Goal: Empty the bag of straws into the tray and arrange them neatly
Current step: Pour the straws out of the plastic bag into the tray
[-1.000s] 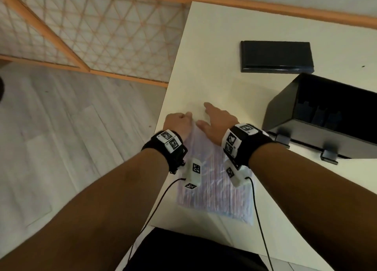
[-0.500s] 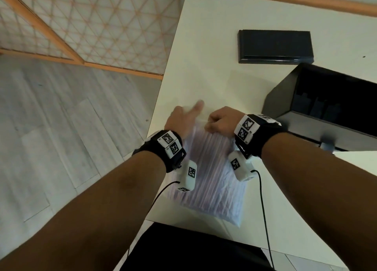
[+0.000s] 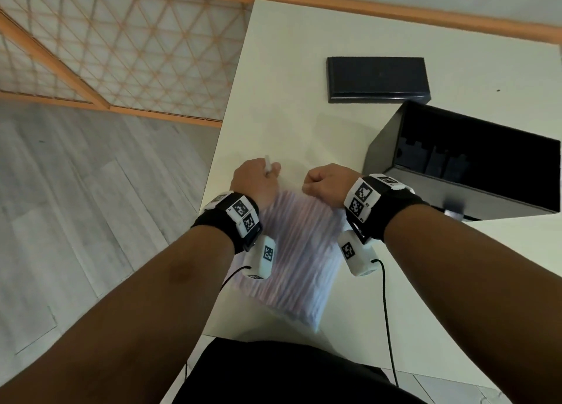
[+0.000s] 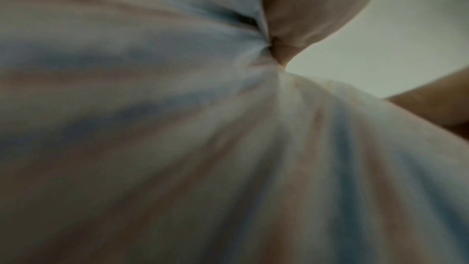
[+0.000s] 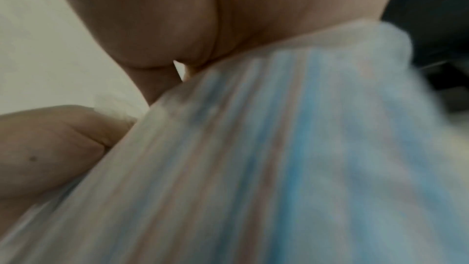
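Head view had both hands up at the far end of the bag of straws (image 3: 292,248), which sat on the near left part of the white desk (image 3: 304,108), right in front of the person. It was a clear plastic bag, packed with pale pink and blue striped straws all running lengthwise, and it looked sealed or at least full, nothing spilled out. The left hand (image 3: 255,180) had its fingers curled tight around the bag's top left corner, with a bit of white plastic poking out above the knuckles. The right hand (image 3: 327,184) was balled up on the top right corner the same way. The left wrist view was pretty blurry, but you could see the plastic bunched into a twist right where the fingers (image 4: 304,17) pinched it.

The black tray (image 3: 474,163) sat on the desk to the right of the hands, well apart from the bag. Its inside was dark, with some divider shapes, and I couldn't tell if anything was in it. A flat black lid (image 3: 378,80) lay farther back on the desk.
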Tool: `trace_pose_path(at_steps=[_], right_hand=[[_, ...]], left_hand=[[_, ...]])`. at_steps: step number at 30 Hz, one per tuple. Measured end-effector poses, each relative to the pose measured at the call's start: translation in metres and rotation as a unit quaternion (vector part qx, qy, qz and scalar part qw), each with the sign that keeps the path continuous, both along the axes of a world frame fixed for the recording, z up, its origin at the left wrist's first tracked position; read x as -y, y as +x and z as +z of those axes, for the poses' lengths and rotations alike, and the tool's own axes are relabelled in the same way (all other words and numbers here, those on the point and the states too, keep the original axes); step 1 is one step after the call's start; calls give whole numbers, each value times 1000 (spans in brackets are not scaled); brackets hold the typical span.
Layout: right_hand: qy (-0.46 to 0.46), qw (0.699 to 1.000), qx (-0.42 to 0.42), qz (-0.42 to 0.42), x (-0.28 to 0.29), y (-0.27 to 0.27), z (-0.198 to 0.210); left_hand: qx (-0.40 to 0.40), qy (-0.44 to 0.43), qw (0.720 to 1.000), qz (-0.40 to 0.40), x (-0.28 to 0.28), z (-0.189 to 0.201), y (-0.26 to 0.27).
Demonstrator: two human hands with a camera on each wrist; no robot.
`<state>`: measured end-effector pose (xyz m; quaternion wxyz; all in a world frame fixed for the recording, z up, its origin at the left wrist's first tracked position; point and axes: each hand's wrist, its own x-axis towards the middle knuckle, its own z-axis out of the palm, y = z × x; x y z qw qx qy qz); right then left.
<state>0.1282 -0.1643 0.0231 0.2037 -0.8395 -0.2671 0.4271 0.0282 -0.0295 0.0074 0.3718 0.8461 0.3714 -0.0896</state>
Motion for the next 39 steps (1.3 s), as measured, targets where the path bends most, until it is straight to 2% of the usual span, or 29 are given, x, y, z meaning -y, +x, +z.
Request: trace_pose_path(at_steps=[7,11,14,17,20,23,26,30,32,36,38,39], right_hand=[[-10,999,48,-15,28,-7,29],[21,993,66,-96,52,-15,53],[22,989,94,-110,66,-19,66],[27,983,48,-177,78,-20,77],[86,959,-17,-271,81,-14,86],[179,917,-78,-348,72,-8,98],[246,889,-105,-372,63,-2,110],[296,865,-139,-380,60,5,118],[310,854,-167,-382,58,8,118],[331,837,-225,-374,47,13,112],[349,836,-233,-353,40,11,111],[361,836,-236,-339,37,10,112]], left_hand=[[35,11,999,20,-2,5,-1],[60,22,998,28,-2,20,7],[85,39,996,15,0,32,15],[119,48,991,26,-4,41,22],[199,29,978,47,-3,59,30],[287,-48,953,85,13,83,39],[344,-124,922,126,26,96,44],[388,-142,897,159,26,94,44],[373,-171,894,180,26,93,44],[194,-258,921,216,28,94,45],[150,-294,916,226,32,100,42],[149,-324,905,231,33,105,39]])
